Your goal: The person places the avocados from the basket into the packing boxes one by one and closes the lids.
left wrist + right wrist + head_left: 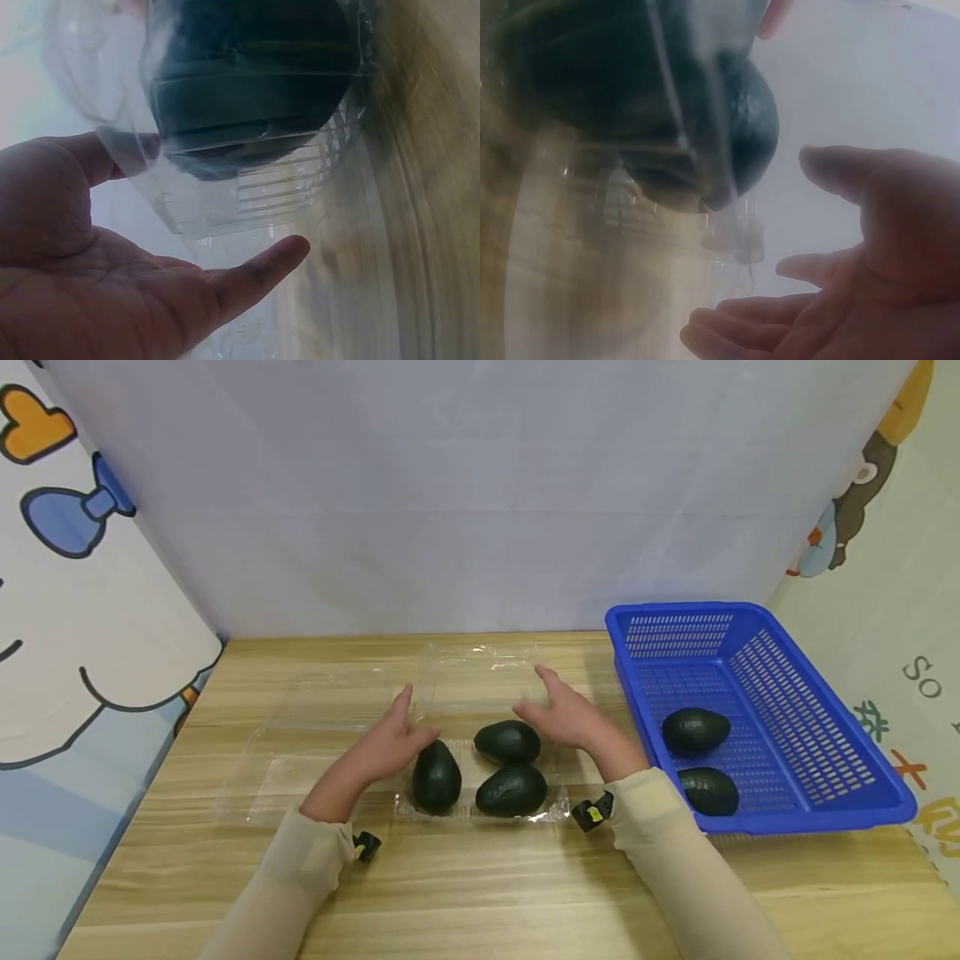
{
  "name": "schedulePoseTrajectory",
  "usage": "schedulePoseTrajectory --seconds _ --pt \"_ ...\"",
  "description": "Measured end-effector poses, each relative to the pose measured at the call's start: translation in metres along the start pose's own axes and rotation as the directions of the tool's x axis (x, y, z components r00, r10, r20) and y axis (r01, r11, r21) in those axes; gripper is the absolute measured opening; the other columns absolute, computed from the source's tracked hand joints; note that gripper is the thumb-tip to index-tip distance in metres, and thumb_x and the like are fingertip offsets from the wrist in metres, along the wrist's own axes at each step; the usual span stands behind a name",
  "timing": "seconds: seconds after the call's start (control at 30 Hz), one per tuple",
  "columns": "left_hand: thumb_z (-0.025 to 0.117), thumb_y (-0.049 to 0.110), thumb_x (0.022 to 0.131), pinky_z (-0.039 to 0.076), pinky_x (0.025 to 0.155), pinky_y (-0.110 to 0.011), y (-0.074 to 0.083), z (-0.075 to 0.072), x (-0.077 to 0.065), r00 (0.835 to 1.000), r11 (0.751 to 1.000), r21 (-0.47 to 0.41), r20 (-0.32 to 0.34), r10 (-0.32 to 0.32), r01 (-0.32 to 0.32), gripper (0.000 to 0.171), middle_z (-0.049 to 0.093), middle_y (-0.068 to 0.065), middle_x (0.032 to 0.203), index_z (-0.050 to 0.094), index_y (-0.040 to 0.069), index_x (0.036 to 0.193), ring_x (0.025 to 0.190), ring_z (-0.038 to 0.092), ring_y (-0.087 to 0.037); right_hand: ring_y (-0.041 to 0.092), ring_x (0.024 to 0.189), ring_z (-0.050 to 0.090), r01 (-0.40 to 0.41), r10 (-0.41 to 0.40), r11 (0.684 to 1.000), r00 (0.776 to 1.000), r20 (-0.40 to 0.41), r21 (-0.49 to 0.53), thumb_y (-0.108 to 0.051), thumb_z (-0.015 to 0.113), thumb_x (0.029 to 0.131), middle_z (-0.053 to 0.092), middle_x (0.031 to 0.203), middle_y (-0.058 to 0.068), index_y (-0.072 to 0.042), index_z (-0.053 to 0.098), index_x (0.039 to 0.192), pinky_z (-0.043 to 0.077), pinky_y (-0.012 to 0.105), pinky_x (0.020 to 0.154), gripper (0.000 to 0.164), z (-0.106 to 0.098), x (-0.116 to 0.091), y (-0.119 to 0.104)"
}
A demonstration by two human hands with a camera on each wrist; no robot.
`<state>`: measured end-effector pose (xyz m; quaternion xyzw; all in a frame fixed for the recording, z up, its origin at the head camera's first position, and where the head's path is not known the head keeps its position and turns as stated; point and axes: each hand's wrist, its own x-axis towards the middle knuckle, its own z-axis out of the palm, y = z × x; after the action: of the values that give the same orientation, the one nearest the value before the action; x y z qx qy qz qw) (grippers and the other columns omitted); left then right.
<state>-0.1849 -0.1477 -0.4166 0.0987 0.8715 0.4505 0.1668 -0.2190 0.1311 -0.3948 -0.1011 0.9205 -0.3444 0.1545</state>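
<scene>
Three dark green avocados lie in a clear plastic clamshell box [557, 810]: one avocado [437, 778] on the left, another [508, 742] at the upper right, and a third [513, 791] below that. Behind them the lid [480, 681] is folded back. My left hand [378, 747] is at the box's left side, thumb toward the left avocado, fingers extended and holding nothing. On the opposite side, my right hand [568, 718] is spread beside the upper avocado. The left wrist view has an avocado [247, 82] behind the clear wall; the right wrist view shows my right palm [900, 255] facing the box.
A blue plastic basket [810, 821] stands at the right, holding two more avocados, one [696, 732] above the other [707, 791]. Another clear plastic box [292, 777] lies open on the wooden table [480, 893] at the left. A pale cloth [480, 527] hangs behind.
</scene>
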Motion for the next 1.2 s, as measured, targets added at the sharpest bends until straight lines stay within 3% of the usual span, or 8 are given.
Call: schedulePoseTrajectory --seconds 0.1,0.3,0.57,0.83,1.2 --pt "0.053 0.035 0.098 0.024 0.109 -0.053 -0.002 0.0 0.002 1.0 1.0 -0.017 0.009 0.0 0.0 0.09 0.003 -0.025 0.156 -0.013 0.005 0.151 0.136 0.025 -0.044 0.039 0.137 0.027 0.002 -0.002 1.0 1.0 0.0 0.007 -0.042 0.054 0.095 0.023 0.154 0.021 -0.008 0.011 0.154 0.025 0.052 0.109 0.081 0.0 0.0 0.0" --pt "0.054 0.038 0.097 0.025 0.109 -0.052 -0.001 -0.001 0.004 1.0 0.999 -0.053 0.003 -0.008 0.009 0.093 0.0 -0.023 0.157 -0.015 0.007 0.151 0.137 0.023 -0.043 0.039 0.138 0.025 0.016 -0.015 1.0 1.0 -0.007 0.023 -0.042 0.054 0.095 0.021 0.154 0.022 -0.007 0.01 0.154 0.025 0.053 0.11 0.082 -0.001 0.0 -0.001" --pt "0.053 0.029 0.099 0.027 0.107 -0.056 0.002 -0.006 0.005 1.0 0.991 -0.134 -0.001 0.0 -0.001 0.092 -0.001 -0.023 0.156 -0.023 0.01 0.149 0.139 0.016 -0.044 0.041 0.138 0.024 0.027 -0.025 0.997 0.999 -0.027 0.073 -0.044 0.055 0.094 0.016 0.155 0.022 -0.01 0.002 0.155 0.024 0.055 0.109 0.087 -0.003 -0.001 -0.002" --pt "0.055 0.03 0.098 0.027 0.108 -0.055 -0.003 -0.008 0.009 0.998 0.99 -0.14 -0.056 0.008 -0.015 0.094 0.006 -0.022 0.157 -0.021 0.012 0.15 0.14 0.018 -0.04 0.046 0.134 0.029 0.099 -0.081 0.984 0.989 -0.126 0.147 -0.043 0.057 0.094 0.022 0.151 0.029 -0.007 0.0 0.154 0.028 0.057 0.107 0.09 -0.003 -0.001 -0.002" --pt "0.056 0.039 0.096 0.024 0.11 -0.052 0.008 -0.016 0.003 0.994 0.99 -0.13 -0.108 0.03 -0.044 0.097 0.006 -0.014 0.159 -0.021 0.017 0.15 0.143 0.016 -0.032 0.037 0.138 0.027 0.198 -0.131 0.933 0.965 -0.228 0.3 -0.042 0.059 0.094 0.02 0.153 0.022 -0.016 -0.003 0.154 0.028 0.054 0.108 0.089 -0.01 -0.006 -0.009"
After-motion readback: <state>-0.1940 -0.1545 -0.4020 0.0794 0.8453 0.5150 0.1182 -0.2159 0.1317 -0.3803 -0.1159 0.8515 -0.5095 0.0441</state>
